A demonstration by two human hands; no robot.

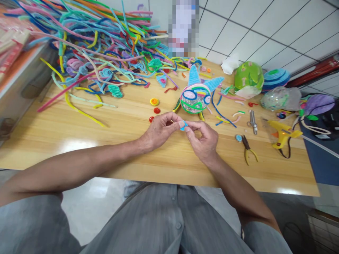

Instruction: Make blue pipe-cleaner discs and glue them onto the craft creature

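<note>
Between my two hands is a small piece of blue pipe cleaner (pixel 183 125), seemingly wound into a coil. My left hand (pixel 165 128) pinches it from the left with thumb and forefinger. From the other side, my right hand (pixel 202 137) grips it between thumb and fingertips. Just beyond stands a round pipe-cleaner figure (pixel 194 100) with blue ears, ringed eyes and a green zigzag mouth. A yellow-orange coil (pixel 154 101) and a red coil (pixel 156 110) lie left of the figure. Part of another red coil (pixel 151 119) shows beside my left hand.
A large tangle of coloured pipe cleaners (pixel 106 53) covers the back left. At right lie pliers (pixel 248 151), a blue coil (pixel 238 138), a utility knife (pixel 253 122) and a yellow glue gun (pixel 283 133) with its cord. A green balloon-like ball (pixel 249 78) stands by the tiled wall.
</note>
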